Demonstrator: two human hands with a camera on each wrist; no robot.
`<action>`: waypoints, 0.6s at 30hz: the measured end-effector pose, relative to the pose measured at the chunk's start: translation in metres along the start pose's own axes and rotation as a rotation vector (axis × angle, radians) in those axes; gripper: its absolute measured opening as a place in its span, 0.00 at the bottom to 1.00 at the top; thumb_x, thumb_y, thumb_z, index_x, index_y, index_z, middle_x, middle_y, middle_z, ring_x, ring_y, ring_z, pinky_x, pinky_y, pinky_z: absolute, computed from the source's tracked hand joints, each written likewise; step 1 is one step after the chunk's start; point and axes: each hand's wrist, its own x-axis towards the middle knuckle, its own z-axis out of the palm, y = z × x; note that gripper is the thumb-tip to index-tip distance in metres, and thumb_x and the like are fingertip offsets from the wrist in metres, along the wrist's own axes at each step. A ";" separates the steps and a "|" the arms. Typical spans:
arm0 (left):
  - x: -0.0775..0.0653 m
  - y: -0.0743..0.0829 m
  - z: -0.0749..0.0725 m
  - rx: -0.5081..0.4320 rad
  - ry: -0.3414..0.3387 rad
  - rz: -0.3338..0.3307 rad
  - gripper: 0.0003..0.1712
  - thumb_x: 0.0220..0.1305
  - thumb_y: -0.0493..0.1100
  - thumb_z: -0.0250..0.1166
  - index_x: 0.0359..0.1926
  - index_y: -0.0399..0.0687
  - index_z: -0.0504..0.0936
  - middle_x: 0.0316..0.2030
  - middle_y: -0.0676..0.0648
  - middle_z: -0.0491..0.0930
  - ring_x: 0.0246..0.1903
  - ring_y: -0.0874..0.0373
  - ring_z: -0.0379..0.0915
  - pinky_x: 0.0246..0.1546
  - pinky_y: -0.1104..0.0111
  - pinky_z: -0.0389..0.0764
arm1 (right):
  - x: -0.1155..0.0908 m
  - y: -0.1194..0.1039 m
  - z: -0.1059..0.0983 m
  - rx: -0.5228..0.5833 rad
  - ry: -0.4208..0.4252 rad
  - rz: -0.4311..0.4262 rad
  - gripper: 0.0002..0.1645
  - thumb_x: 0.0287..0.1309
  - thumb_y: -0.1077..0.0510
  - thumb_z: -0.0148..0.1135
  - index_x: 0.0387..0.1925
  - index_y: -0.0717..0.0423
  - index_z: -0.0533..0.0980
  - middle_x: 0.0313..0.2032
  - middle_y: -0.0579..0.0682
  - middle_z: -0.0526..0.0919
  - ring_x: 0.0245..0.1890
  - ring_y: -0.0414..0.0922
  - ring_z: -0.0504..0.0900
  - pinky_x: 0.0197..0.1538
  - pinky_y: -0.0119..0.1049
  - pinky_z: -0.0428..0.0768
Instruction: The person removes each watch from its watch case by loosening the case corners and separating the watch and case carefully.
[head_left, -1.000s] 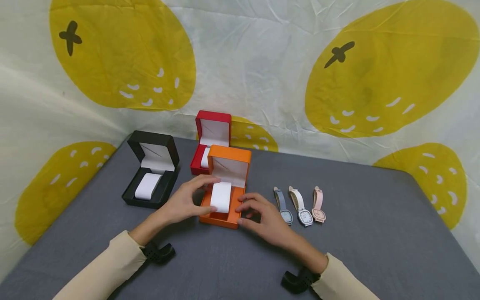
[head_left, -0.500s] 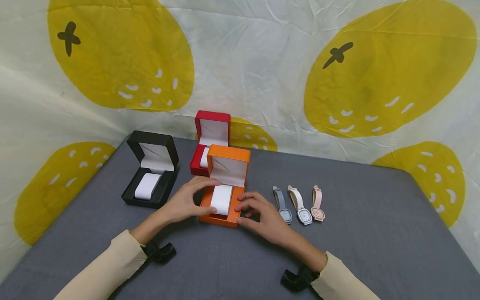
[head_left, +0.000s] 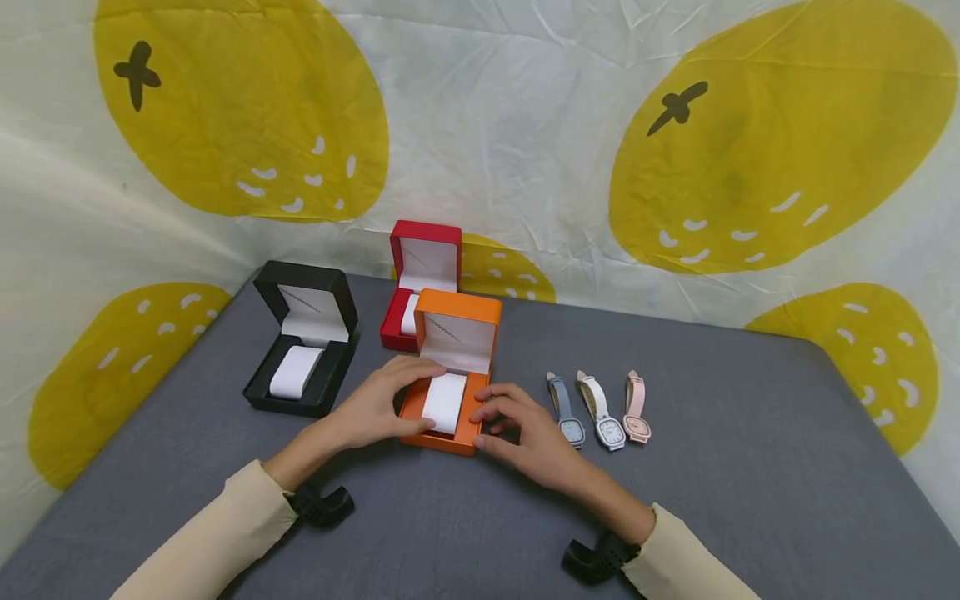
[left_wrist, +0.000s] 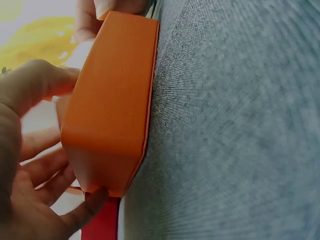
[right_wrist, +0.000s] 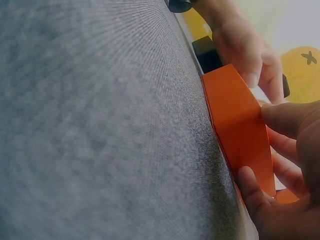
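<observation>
An orange watch box [head_left: 480,310] stands with its lid raised. In its base sits a white watch cushion [head_left: 446,403]. My left hand [head_left: 367,404] holds the cushion between thumb and fingers, the thumb at its near end and the fingers at its far end. At the box's right wall, my right hand [head_left: 536,437] grips the side, thumb by the front corner. From the left wrist view, the box's outer wall [left_wrist: 110,90] hides most of the cushion. In the right wrist view, fingers curl over the edge of the orange wall [right_wrist: 237,120].
Behind stands an open red watch box [head_left: 426,232], partly hidden. An open black watch box [head_left: 341,296] with a white cushion [head_left: 296,372] is at left. Right of my right hand lie a blue watch [head_left: 573,432], a white watch [head_left: 611,432] and a pink watch [head_left: 637,428].
The white cushion has shifted slightly toward me and lower into the orange box, with my left fingers following it. My right hand has stayed at the box's side.
</observation>
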 end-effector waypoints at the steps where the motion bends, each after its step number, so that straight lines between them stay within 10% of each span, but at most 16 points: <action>1: 0.000 0.000 0.001 0.012 0.000 0.007 0.35 0.51 0.46 0.73 0.61 0.47 0.75 0.59 0.47 0.70 0.59 0.50 0.61 0.58 0.47 0.65 | 0.000 0.000 0.000 -0.002 0.000 -0.001 0.13 0.53 0.70 0.67 0.42 0.67 0.78 0.54 0.65 0.71 0.50 0.56 0.75 0.45 0.52 0.79; 18: -0.003 0.001 0.005 0.056 -0.005 0.021 0.34 0.53 0.43 0.72 0.61 0.42 0.73 0.63 0.44 0.64 0.62 0.49 0.55 0.59 0.48 0.66 | -0.004 0.038 0.011 -0.043 0.017 -0.026 0.13 0.57 0.57 0.68 0.44 0.52 0.78 0.58 0.51 0.69 0.50 0.44 0.74 0.46 0.41 0.80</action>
